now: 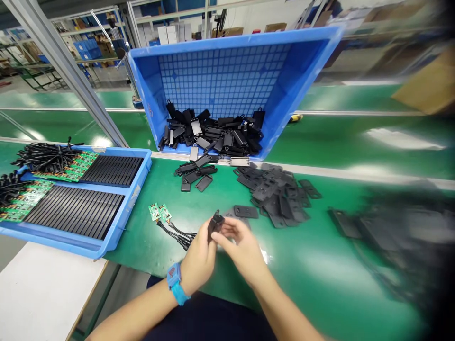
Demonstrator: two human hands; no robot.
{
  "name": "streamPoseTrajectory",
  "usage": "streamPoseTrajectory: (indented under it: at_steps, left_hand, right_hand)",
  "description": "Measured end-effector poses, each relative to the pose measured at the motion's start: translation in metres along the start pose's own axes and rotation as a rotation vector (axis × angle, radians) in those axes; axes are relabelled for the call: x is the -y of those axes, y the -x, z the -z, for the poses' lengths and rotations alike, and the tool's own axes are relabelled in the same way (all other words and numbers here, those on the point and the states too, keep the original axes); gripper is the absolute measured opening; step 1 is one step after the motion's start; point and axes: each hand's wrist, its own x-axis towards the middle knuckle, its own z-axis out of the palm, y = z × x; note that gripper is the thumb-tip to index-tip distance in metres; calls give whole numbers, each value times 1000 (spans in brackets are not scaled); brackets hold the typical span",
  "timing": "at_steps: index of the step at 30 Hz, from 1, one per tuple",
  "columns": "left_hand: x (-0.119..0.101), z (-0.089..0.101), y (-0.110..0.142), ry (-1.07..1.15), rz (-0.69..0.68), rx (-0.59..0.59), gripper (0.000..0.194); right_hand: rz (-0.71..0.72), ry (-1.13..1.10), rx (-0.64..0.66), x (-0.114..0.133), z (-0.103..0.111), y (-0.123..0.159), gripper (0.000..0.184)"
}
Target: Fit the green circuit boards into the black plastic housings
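My left hand (pixel 199 258), with a blue watch on its wrist, is closed round a small black plastic case (pixel 215 221) held upright above the green bench. The fingers of my right hand (pixel 243 244) are closed on the same case from the right, and the thumb presses its face. My fingers hide the case's lower part. Just left of my hands lie two green circuit boards (pixel 159 212) with black cables (pixel 182 239) that run towards my left hand. A flat black cover plate (pixel 246 211) rests on the bench behind my right hand.
A tilted blue bin (pixel 227 76) holds many black cases, with several more cases (pixel 197 173) in front. A heap of black cover plates (pixel 280 194) lies to its right. At left, a blue tray (pixel 137 189) carries rows of cased boards. Blurred black parts (pixel 398 232) lie far right.
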Motion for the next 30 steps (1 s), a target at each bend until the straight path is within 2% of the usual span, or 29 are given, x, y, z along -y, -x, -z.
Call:
streamPoseTrajectory:
  at_steps: [2, 4, 7, 12, 17, 22, 26, 28, 30]
  left_hand:
    - [-3, 2, 0, 21, 21, 21, 42]
    - [-5, 2, 1, 94, 74, 63, 45]
    - [-7, 1, 1, 271, 166, 122, 46]
    - [-6, 1, -1, 334, 198, 142, 42]
    - [-10, 3, -5, 554, 281, 239, 48]
    - [-6, -3, -5, 297, 267, 128, 51]
    - [-5, -14, -8, 365, 375, 56, 56]
    - [-8, -14, -12, 437, 425, 91, 63]
    - [-12, -6, -18, 484, 464, 241, 68]
  right_hand:
    - [-7, -99, 57, -1, 5, -4, 38]
    - [-22, -182, 114, -3, 10, -7, 29]
    - [-43, -230, 123, -6, 15, -9, 19]
    - [-60, -249, 175, -6, 21, -6, 18]
    - [-95, -298, 283, -1, 23, -2, 28]
    - [-147, -345, 195, -4, 14, 3, 25]
    - [-209, -351, 246, -8, 7, 10, 33]
    - [-238, -385, 218, -10, 8, 14, 31]
    - [-281, -495, 167, -11, 12, 16, 25]
